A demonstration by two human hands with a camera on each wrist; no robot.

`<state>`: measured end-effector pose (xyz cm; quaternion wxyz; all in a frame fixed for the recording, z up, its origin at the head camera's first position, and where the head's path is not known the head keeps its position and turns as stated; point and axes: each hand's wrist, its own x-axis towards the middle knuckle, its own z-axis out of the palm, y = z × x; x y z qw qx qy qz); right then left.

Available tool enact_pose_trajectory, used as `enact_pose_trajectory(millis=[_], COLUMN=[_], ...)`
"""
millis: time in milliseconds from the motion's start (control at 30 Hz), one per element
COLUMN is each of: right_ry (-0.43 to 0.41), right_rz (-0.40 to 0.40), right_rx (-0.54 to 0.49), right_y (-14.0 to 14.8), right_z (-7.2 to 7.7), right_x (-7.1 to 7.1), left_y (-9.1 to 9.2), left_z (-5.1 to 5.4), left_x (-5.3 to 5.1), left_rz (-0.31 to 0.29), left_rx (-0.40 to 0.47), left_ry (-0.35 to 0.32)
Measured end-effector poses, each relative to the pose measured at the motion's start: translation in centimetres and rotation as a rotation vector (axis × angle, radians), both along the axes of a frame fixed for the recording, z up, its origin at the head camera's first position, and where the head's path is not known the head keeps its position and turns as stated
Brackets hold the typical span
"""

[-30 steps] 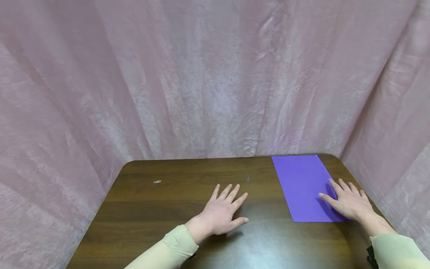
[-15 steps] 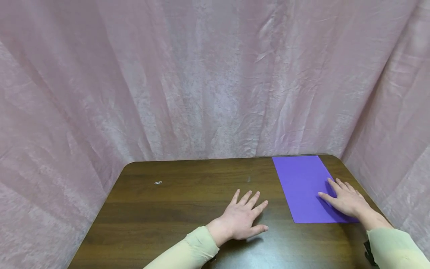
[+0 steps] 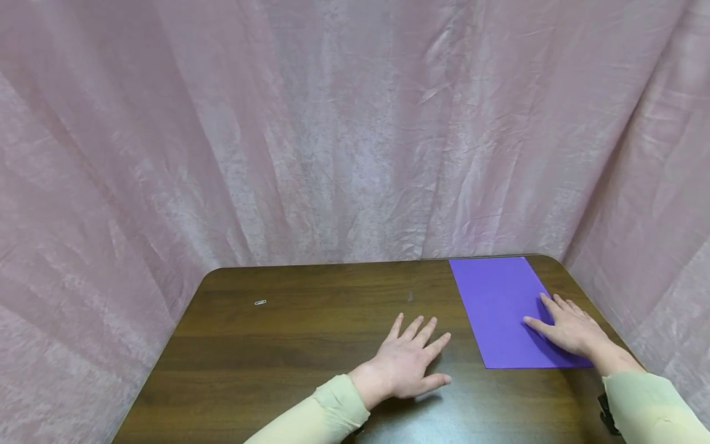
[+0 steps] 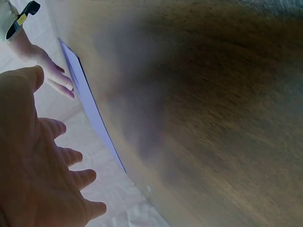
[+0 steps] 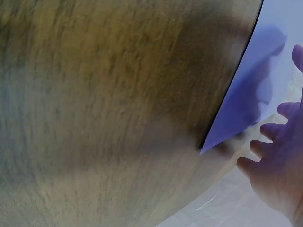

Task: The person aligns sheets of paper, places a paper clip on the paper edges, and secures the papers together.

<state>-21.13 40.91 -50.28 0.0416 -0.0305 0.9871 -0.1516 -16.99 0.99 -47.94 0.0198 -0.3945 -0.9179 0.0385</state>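
Note:
A purple sheet (image 3: 493,308) lies flat at the right of the brown table, its far edge close to the table's back edge. Over its right side is my right hand (image 3: 568,327), fingers spread and holding nothing. In the right wrist view a gap and a shadow show between that hand (image 5: 279,156) and the sheet (image 5: 236,106). Left of the sheet, my left hand (image 3: 405,367) hovers above bare wood with its fingers spread, casting a shadow below. A small white paper clip (image 3: 260,303) lies far off at the table's back left.
The wooden table (image 3: 233,357) has rounded back corners. Pink velvety curtains (image 3: 344,135) hang behind it and along both sides. A faint pale mark (image 3: 410,296) shows on the wood left of the sheet.
My left hand has moved right and slightly nearer to me, towards the sheet. The right hand has barely shifted. Sheet and paper clip stay where they were.

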Motion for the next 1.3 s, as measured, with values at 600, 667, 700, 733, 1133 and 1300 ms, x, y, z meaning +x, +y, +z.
enact_pose_trajectory(millis=[600, 667, 700, 733, 1133, 1300], right_ry=[-0.059, -0.061, -0.060, -0.061, -0.046, -0.040], right_rz=[-0.015, -0.011, -0.008, -0.005, 0.026, 0.023], right_rx=[0.000, 0.015, 0.022, 0.028, 0.053, 0.068], right_y=[0.0, 0.0, 0.0, 0.0, -0.9, -1.2], right_z=[0.1, 0.1, 0.1, 0.1, -0.2, -0.4], right_x=[0.2, 0.3, 0.3, 0.3, 0.4, 0.5], left_y=[0.5, 0.5, 0.5, 0.5, 0.1, -0.3], left_z=[-0.1, -0.1, -0.1, -0.1, -0.5, -0.5], left_x=[0.1, 0.1, 0.0, 0.0, 0.0, -0.2], left_rz=[0.003, 0.002, 0.001, 0.002, 0.000, 0.004], left_rx=[-0.024, -0.019, -0.014, -0.012, 0.001, 0.019], left_ry=[0.005, 0.004, 0.003, -0.001, -0.020, -0.038])
